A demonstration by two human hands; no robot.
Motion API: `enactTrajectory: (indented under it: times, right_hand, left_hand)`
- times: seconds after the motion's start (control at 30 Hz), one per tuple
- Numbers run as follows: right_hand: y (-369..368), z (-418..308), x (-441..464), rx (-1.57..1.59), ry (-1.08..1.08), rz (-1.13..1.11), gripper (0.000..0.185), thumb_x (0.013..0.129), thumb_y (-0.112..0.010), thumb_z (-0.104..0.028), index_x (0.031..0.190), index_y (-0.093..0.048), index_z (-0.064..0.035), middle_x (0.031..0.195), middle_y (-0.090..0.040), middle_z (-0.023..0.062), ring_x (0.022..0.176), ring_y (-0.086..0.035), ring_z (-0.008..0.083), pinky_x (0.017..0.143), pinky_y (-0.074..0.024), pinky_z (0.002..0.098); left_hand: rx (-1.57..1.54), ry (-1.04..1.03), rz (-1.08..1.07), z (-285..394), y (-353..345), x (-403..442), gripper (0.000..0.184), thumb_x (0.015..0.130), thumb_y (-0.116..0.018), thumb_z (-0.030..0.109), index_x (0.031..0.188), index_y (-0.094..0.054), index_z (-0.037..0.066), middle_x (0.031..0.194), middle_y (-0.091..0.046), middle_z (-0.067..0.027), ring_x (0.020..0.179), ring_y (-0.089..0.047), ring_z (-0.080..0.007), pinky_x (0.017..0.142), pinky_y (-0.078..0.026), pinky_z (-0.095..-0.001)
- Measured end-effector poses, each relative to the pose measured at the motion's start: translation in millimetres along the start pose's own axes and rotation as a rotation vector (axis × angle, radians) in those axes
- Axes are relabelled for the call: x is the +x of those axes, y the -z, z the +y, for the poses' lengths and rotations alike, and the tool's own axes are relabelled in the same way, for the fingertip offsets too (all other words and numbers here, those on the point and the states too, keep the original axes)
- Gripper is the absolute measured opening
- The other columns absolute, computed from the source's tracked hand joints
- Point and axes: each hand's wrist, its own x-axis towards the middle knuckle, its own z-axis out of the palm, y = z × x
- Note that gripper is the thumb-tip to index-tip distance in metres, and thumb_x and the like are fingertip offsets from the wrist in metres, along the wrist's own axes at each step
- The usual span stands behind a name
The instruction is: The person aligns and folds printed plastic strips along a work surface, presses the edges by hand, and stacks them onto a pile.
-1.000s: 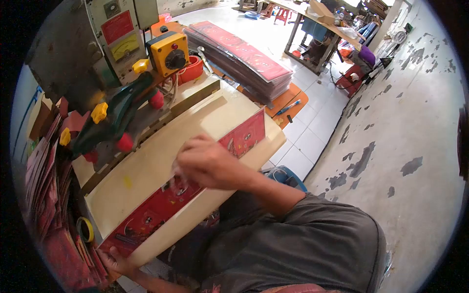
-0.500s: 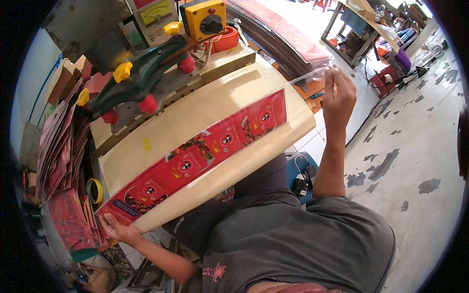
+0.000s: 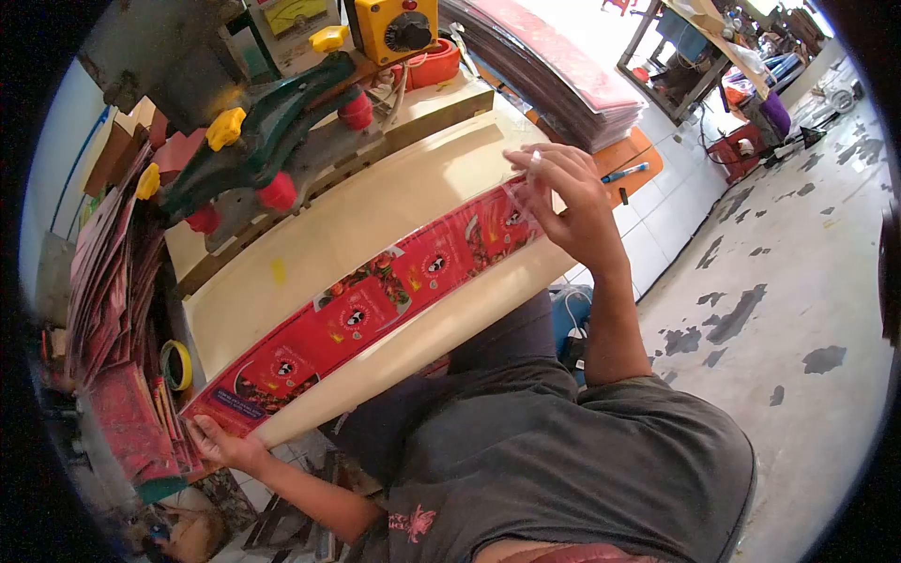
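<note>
A long red printed strip (image 3: 371, 305) with food pictures and round logos lies slantwise across a cream padded board (image 3: 282, 272). Clear glossy plastic shows on the strip's surface. My left hand (image 3: 225, 445) is closed on the strip's lower left end, thumb on top and the other fingers partly hidden underneath. At the strip's upper right end is my right hand (image 3: 574, 202), its bent fingers closed on clear plastic film (image 3: 535, 161). Parts of those fingertips are hidden by the hand itself.
Beyond the board stands a machine with a dark green clamp frame (image 3: 263, 141), yellow knobs and a yellow control box (image 3: 394, 30). Red printed sheets (image 3: 113, 281) crowd the left, beside a tape roll (image 3: 175, 365). Another sheet stack (image 3: 582, 80) and a blue pen (image 3: 625, 173) are at upper right.
My right hand has moved left and down with the clear film, from beyond the board to the strip's right end. The left hand stays nearly in place.
</note>
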Motion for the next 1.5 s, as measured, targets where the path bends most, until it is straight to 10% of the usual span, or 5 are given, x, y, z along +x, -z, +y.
enactTrajectory:
  times: [0.33, 0.67, 1.03, 1.23, 1.5]
  right_hand:
    - [-20.5, -3.7, 7.6, 0.513, -0.177, -0.072, 0.010, 0.090, -0.074, -0.010, 0.090, -0.069, -0.0008, 0.090, -0.057, 0.0040, 0.077, -0.056, 0.0115, 0.067, -0.0470, 0.0267]
    - [-15.2, 17.6, 13.7, 0.174, -0.254, 0.459, 0.016, 0.095, -0.066, -0.010, 0.087, -0.057, -0.0004, 0.085, -0.060, 0.0132, 0.080, -0.060, 0.0297, 0.072, -0.0470, 0.0384]
    - [45.7, 66.3, 5.0, -0.174, -0.283, 0.840, 0.005, 0.093, -0.057, 0.002, 0.091, -0.058, -0.0023, 0.088, -0.067, 0.0112, 0.080, -0.067, 0.0211, 0.072, -0.0504, 0.0330]
    - [44.2, 25.9, -11.3, 0.694, -0.446, 0.294, 0.008, 0.093, -0.056, 0.004, 0.096, -0.062, -0.0013, 0.093, -0.068, 0.0062, 0.089, -0.065, 0.0124, 0.079, -0.0529, 0.0284]
    - [25.9, -51.0, -4.2, 1.115, 0.288, -0.962, 0.025, 0.099, -0.065, -0.011, 0.121, -0.064, 0.0018, 0.107, -0.072, 0.0140, 0.097, -0.071, 0.0235, 0.086, -0.0543, 0.0382]
  left_hand:
    - [0.141, -0.129, 0.019, -12.7, 20.4, 1.3, 0.062, 0.101, -0.066, 0.032, 0.143, -0.047, -0.011, 0.136, -0.057, -0.0223, 0.121, -0.056, -0.0261, 0.106, -0.044, -0.0404]
    - [0.048, -0.026, 0.164, -11.4, 9.8, 5.4, 0.060, 0.101, -0.064, 0.032, 0.141, -0.050, -0.011, 0.142, -0.054, -0.0226, 0.126, -0.054, -0.0267, 0.109, -0.044, -0.0411]
    - [0.035, 0.043, 0.047, -37.1, 40.2, 20.2, 0.052, 0.105, -0.058, 0.029, 0.137, -0.054, -0.011, 0.134, -0.060, -0.0223, 0.117, -0.058, -0.0242, 0.102, -0.048, -0.0356]
    - [0.103, 0.059, -0.084, 1.6, 1.0, 9.4, 0.051, 0.106, -0.055, 0.028, 0.138, -0.052, -0.012, 0.132, -0.060, -0.0232, 0.113, -0.061, -0.0241, 0.099, -0.051, -0.0352]
    - [0.002, 0.114, -0.051, 13.2, -9.2, 3.8, 0.058, 0.102, -0.064, 0.033, 0.138, -0.052, -0.011, 0.130, -0.062, -0.0194, 0.112, -0.062, -0.0234, 0.099, -0.051, -0.0369]
